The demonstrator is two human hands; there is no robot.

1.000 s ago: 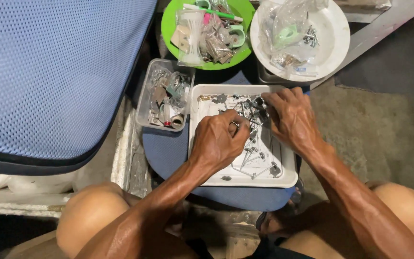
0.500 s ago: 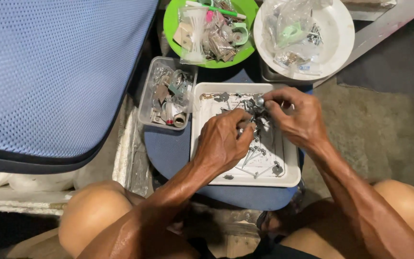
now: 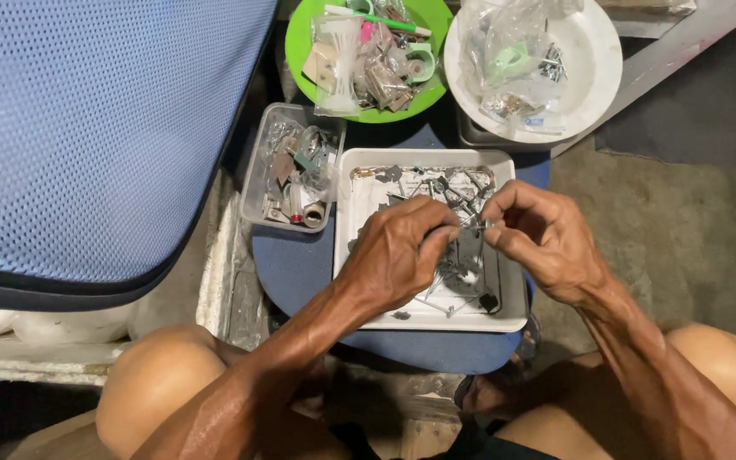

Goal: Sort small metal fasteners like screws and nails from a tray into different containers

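Observation:
A white rectangular tray point(image 3: 347, 204) holding several loose metal screws and small fittings rests on a blue seat pad. Above its middle my left hand point(image 3: 398, 251) and my right hand point(image 3: 543, 238) meet, fingertips pinched together on a thin metal screw point(image 3: 473, 227) held between them. More screws point(image 3: 449, 298) lie in the tray below the hands, and a heap of hardware point(image 3: 440, 186) sits at its far end.
A clear plastic box point(image 3: 293, 170) of small parts sits left of the tray. A green plate point(image 3: 368, 51) and a white plate point(image 3: 538, 60) with bagged parts stand behind. A blue mesh chair back point(image 3: 87, 128) fills the left. My knees frame the bottom.
Both hands have lifted from the heap at the tray's far end and drawn toward the middle, now pinching one screw between them. The right hand has closed from spread fingers.

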